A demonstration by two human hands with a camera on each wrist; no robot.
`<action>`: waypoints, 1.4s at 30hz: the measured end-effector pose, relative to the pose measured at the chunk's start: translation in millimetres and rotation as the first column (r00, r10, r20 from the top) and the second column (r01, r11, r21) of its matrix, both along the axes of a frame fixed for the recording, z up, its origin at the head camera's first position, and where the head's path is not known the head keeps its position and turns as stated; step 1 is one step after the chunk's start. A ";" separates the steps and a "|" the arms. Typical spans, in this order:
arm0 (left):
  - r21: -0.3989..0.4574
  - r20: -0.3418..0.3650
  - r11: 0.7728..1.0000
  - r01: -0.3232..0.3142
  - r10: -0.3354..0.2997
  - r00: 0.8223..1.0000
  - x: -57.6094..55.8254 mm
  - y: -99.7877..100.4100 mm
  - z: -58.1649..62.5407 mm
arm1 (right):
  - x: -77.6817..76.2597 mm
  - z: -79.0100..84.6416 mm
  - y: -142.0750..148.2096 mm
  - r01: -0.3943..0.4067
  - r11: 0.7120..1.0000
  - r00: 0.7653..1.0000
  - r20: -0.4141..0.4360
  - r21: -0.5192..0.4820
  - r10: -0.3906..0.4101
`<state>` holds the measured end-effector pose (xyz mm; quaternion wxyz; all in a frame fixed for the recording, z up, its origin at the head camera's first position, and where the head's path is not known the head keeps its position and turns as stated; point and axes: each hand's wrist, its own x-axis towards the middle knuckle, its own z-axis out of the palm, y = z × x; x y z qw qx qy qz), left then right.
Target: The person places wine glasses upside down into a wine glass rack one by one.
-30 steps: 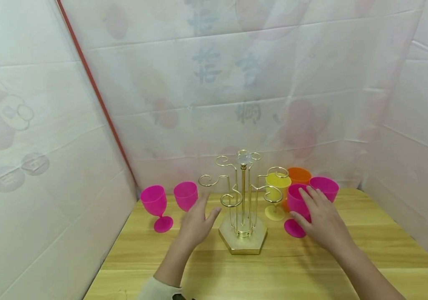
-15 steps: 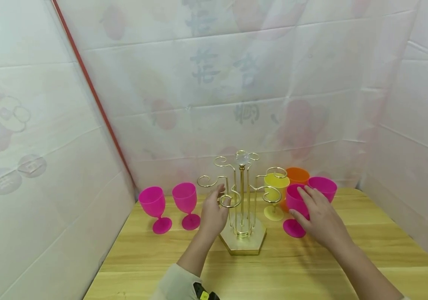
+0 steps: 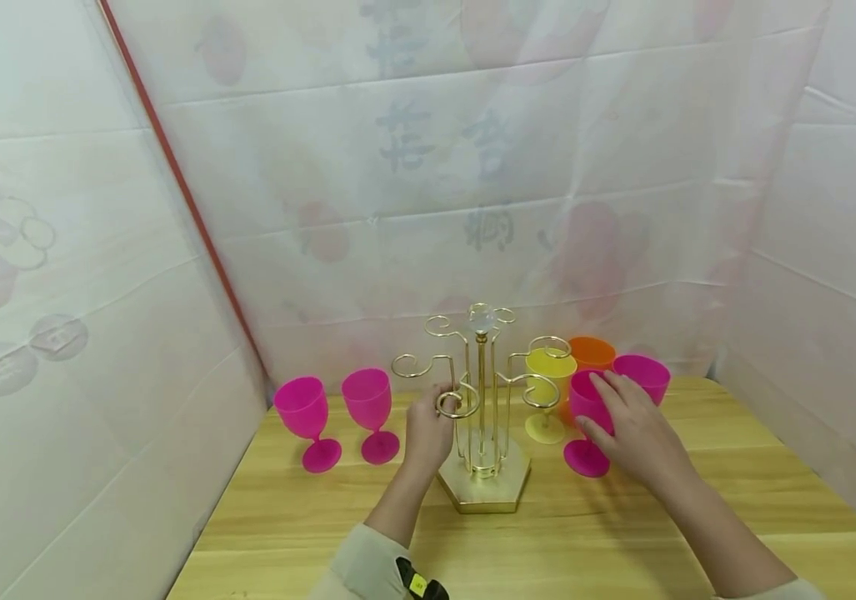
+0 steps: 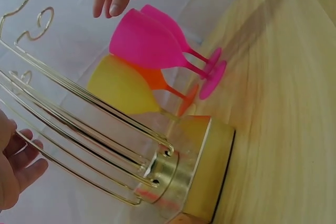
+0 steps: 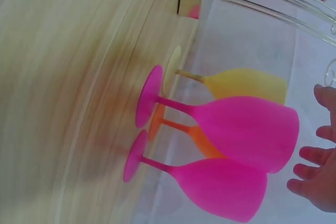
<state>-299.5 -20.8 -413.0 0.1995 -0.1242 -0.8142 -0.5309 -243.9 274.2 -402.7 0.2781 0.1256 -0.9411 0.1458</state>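
A gold wire cup rack with curled arms, a hexagonal base and a clear ball on top stands mid-table. My left hand is at its left side, fingers curled about one upright wire. My right hand hovers with spread fingers over a magenta goblet; the right wrist view shows a gap between the fingertips and its rim. Close behind that goblet stand a yellow goblet, a partly hidden orange goblet and another magenta goblet. All are upright.
Two more magenta goblets, an outer one and an inner one, stand upright left of the rack. Pale printed sheets wall in the wooden table at the back and sides.
My left hand has moved right from beside the inner left goblet to the rack, and its fingers have curled in at the wire. The right hand stays over the goblets.
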 end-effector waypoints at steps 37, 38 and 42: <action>0.016 -0.023 1.000 0.014 -0.014 1.000 28.0 -38.4 -11.4 | -54.9 -3.1 5.6 0.042 0.983 0.986 0.149 0.177 -0.069; 0.019 -0.037 1.000 0.014 -0.014 0.999 29.6 -39.7 -12.0 | -55.0 -2.4 5.7 0.043 0.983 0.986 0.151 0.177 -0.071; 0.029 -0.076 0.999 0.021 -0.019 0.997 38.5 -45.0 -12.9 | -56.8 0.8 5.8 0.042 0.982 0.985 0.158 0.182 -0.071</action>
